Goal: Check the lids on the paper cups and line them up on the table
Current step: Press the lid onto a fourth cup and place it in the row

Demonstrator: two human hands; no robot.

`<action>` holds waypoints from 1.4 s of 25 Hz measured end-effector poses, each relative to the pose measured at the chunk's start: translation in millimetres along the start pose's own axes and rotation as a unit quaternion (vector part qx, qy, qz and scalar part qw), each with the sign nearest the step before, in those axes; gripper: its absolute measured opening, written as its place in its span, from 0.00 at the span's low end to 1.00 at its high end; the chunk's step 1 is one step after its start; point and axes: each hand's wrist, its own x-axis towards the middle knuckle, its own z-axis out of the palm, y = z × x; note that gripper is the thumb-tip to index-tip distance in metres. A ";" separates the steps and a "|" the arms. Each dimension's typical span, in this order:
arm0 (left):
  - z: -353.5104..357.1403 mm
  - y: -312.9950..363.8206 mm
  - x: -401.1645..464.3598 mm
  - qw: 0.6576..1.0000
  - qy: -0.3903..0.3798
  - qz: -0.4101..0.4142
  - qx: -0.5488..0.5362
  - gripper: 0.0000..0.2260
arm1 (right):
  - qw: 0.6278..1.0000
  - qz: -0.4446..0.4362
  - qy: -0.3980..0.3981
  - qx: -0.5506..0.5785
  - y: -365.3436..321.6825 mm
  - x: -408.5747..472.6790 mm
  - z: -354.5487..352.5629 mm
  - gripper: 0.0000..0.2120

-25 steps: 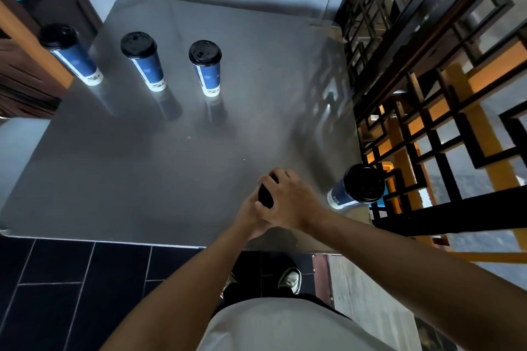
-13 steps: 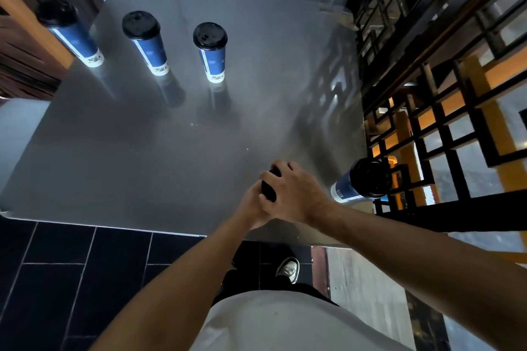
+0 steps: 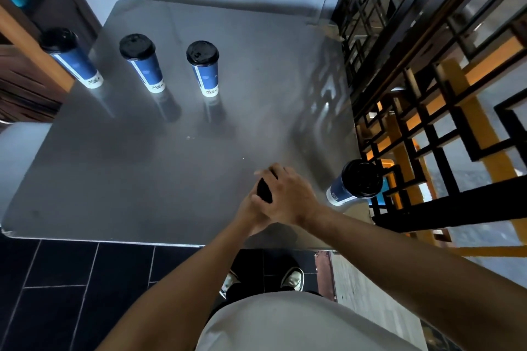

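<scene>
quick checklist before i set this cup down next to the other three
1. Lid on the held cup: cannot tell, both hands cover it; only a dark sliver shows.
2. Grip: ok, left hand and right hand wrap it together.
3. Row of three cups: ok, all upright with black lids on.
4. Free spot right of the row on the table: ok, bare metal.
5. Cup at the right edge: not ok, outside the row beside the lattice screen.
</scene>
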 end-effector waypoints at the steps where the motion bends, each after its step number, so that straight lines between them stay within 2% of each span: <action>1: -2.7 2.3 -3.9 0.999 0.003 -0.017 -0.033 0.31 | 0.998 0.012 -0.003 0.060 2.3 1.0 -3.2 0.26; 3: -12.6 9.7 -16.3 0.995 0.004 -0.045 -0.089 0.27 | 0.975 0.041 0.022 0.218 11.2 3.7 -12.8 0.19; 5: -22.5 19.0 -29.3 0.993 -0.004 -0.043 -0.105 0.25 | 0.926 0.084 0.034 0.366 18.0 7.0 -23.1 0.13; 7: -28.6 29.6 -40.9 0.990 -0.019 -0.052 -0.132 0.26 | 0.852 0.138 -0.004 0.505 23.7 9.5 -26.1 0.11; 10: -29.2 45.7 -50.7 0.966 0.022 -0.077 -0.246 0.25 | 0.723 0.220 -0.031 0.655 28.9 9.4 -26.4 0.16; 12: -28.8 53.5 -49.7 0.926 0.042 -0.084 -0.365 0.27 | 0.667 0.249 -0.021 0.702 25.9 7.0 -30.5 0.18; 15: -30.6 63.4 -43.5 0.866 0.052 -0.104 -0.486 0.25 | 0.632 0.285 0.005 0.721 13.0 2.9 -27.4 0.21; 18: -28.2 68.8 -43.3 0.860 0.070 -0.114 -0.492 0.23 | 0.585 0.305 0.019 0.751 5.7 -0.4 -15.1 0.24; 21: -31.9 77.4 -47.4 0.848 0.068 -0.115 -0.513 0.19 | 0.504 0.336 0.025 0.796 5.4 -5.1 -15.2 0.24; 22: -34.0 79.0 -47.9 0.848 0.067 -0.121 -0.512 0.19 | 0.488 0.346 0.023 0.801 5.4 -4.6 -13.3 0.23; 23: -35.6 79.9 -48.1 0.850 0.069 -0.128 -0.507 0.20 | 0.479 0.354 0.023 0.803 5.2 -4.4 -11.1 0.24; 25: -36.4 79.4 -45.6 0.858 0.076 -0.146 -0.486 0.22 | 0.506 0.376 0.031 0.776 4.3 -2.1 -7.4 0.25; 27: -37.2 80.8 -42.4 0.875 0.115 -0.174 -0.436 0.29 | 0.558 0.373 0.049 0.739 0.9 0.5 -8.0 0.17; 28: -37.9 82.0 -40.3 0.880 0.135 -0.184 -0.416 0.32 | 0.571 0.374 0.051 0.729 -1.4 1.1 -9.9 0.12; 30: -36.7 79.9 -36.1 0.888 0.154 -0.194 -0.388 0.34 | 0.563 0.387 0.042 0.729 -4.5 0.3 -10.1 0.10; 33: -38.7 81.4 -37.3 0.905 0.159 -0.199 -0.340 0.28 | 0.550 0.399 0.018 0.734 -5.8 2.1 -1.8 0.22; 35: -41.5 85.5 -39.4 0.915 0.156 -0.200 -0.316 0.28 | 0.536 0.408 0.001 0.739 -4.8 3.8 5.0 0.29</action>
